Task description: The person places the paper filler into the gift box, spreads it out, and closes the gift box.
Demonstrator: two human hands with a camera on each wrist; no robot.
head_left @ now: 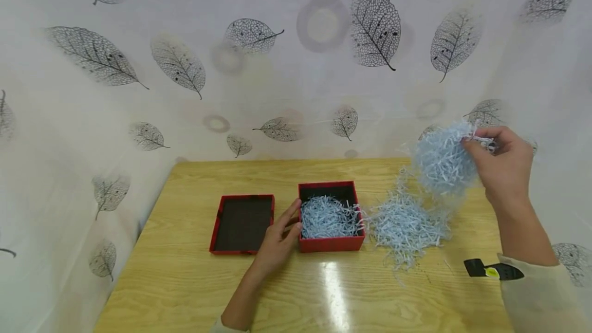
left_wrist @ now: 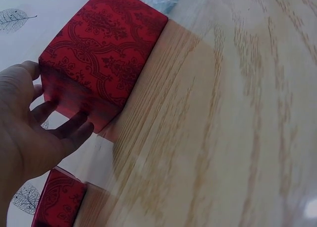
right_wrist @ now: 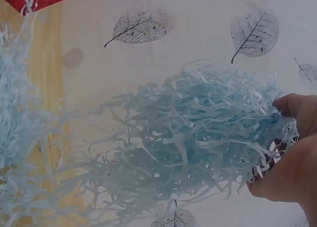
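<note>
A clump of pale blue shredded paper (head_left: pixel 446 161) hangs from my right hand (head_left: pixel 506 163), raised above the table and pinched between thumb and fingers. In the right wrist view, loose strands trail from the clump (right_wrist: pixel 198 133). Below it lies a pile of the same shredded paper (head_left: pixel 409 225). The red patterned box (head_left: pixel 330 243) stands left of the pile, partly filled with shredded paper (head_left: pixel 328 217). My left hand (head_left: pixel 275 245) touches the box's left side with its fingers spread. In the left wrist view, those fingertips (left_wrist: pixel 81 128) rest against the box wall (left_wrist: pixel 106 48).
A red lid (head_left: pixel 242 224) with a dark inside lies left of the box. All of it is on a wooden table (head_left: pixel 185 292). Behind hangs a pale curtain with leaf prints (head_left: pixel 277 81). Strands of paper stretch over the box's right rim.
</note>
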